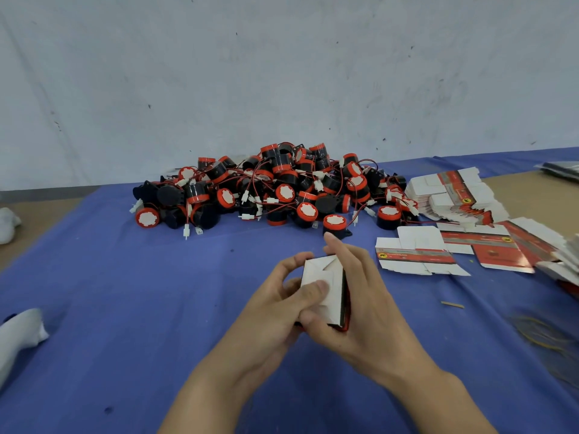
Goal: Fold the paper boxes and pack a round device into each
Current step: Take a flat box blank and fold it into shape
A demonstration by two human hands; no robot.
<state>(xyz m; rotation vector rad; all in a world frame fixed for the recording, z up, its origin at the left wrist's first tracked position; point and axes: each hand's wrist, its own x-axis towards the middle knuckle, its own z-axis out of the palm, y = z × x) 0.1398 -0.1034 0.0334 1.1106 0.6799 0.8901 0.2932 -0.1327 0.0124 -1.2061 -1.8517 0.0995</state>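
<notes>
Both hands hold one paper box (326, 277) above the blue cloth, its white folded end flaps facing me and a red printed side at its right edge. My left hand (282, 305) grips it from the left with the thumb pressed on the flaps. My right hand (357, 296) wraps the right side and bottom, fingers stretched up behind the box. A large pile of round black-and-red devices (275, 189) with red wires and white plugs lies behind. Flat unfolded boxes (419, 255) lie to the right, and a stack of them (454, 195) sits farther back.
The blue cloth (125, 292) covers the table, which ends at a grey-white wall. White cloth lumps (18, 336) lie at the left edge. Rubber bands (539, 333) and a small stick (452, 304) lie at the right. More flat boxes (560, 261) fan out at the far right.
</notes>
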